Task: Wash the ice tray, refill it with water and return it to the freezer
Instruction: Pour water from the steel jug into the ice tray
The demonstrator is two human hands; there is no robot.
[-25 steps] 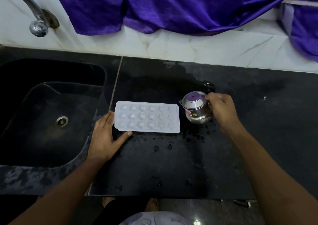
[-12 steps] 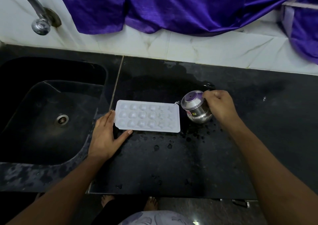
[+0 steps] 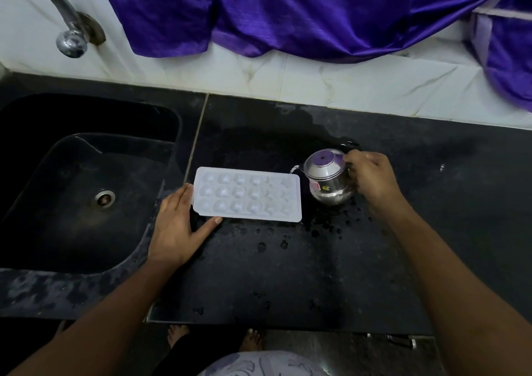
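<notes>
Left hand (image 3: 178, 226), fingers spread flat, braces the ice tray (image 3: 247, 193) against sliding. Right hand (image 3: 371, 178) grips the steel kettle (image 3: 328, 178) just right of the tray, spout toward it, ready for pouring.

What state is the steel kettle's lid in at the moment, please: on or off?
On: the domed lid covers the top of the steel kettle, which the right hand holds.

On the wet black counter (image 3: 288, 275) the white tray (image 3: 247, 197) lies flat beside the sink (image 3: 72, 188) — left hand (image 3: 178, 229) flat against its left end, thumb along its near edge — while the right hand (image 3: 371, 180) grips a steel jug (image 3: 328, 183), spout at the tray's right end.
</notes>
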